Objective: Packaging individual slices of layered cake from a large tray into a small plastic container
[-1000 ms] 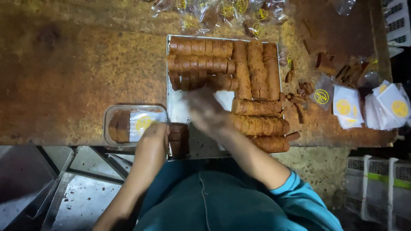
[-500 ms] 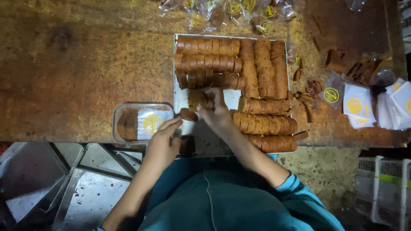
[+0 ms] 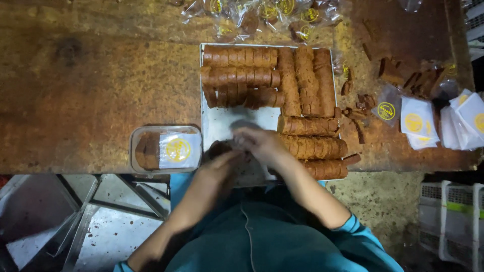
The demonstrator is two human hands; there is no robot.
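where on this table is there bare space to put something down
The widest bare patch is the brown table top left of the metal tray and above the clear box. A small bare strip of tray lies between the stacked slices and both hands. Right of the tray, scraps and white packets crowd it.

Table [image 3: 91,85]: rough, worn, rust-brown, matt | tray [image 3: 219,123]: smooth pale metal is seen | box [image 3: 166,150]: clear glossy plastic | wrappers [image 3: 262,12]: shiny transparent film | brown slices [image 3: 307,80]: matt, grainy | sleeve [image 3: 363,236]: teal cloth
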